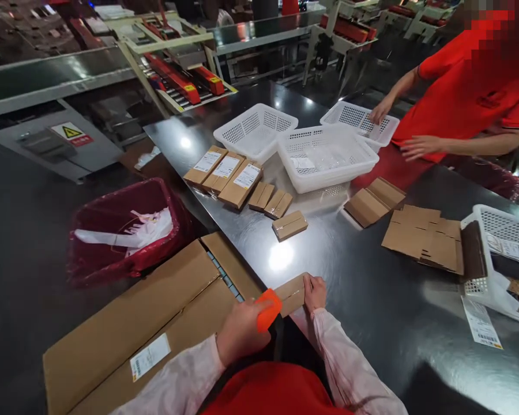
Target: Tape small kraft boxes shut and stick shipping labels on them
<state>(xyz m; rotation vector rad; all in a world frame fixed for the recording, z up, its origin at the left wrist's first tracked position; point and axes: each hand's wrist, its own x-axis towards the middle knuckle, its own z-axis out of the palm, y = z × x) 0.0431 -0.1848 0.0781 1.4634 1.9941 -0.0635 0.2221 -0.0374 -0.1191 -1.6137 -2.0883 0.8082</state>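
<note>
My left hand point(244, 329) is closed around a bright orange plastic tool point(268, 309), whose exact kind I cannot make out. The tool is at the left end of a small brown cardboard box point(293, 293). Gripping that box by its right end is my right hand point(315, 293), with the fingers bent around its edge. The box is tilted at the table's near edge. Farther up the table lie several small closed boxes, the nearest being a small carton point(290, 226). Behind them sit larger labelled boxes point(241, 183) in a row.
White plastic baskets point(328, 173) stand at the back of the metal table point(328, 253). Flattened cardboard point(419, 236) and a filled basket point(480, 230) lie right. A co-worker in red point(454, 104) reaches over a basket. Left are a large carton point(125, 323) and a red-lined bin point(108, 262).
</note>
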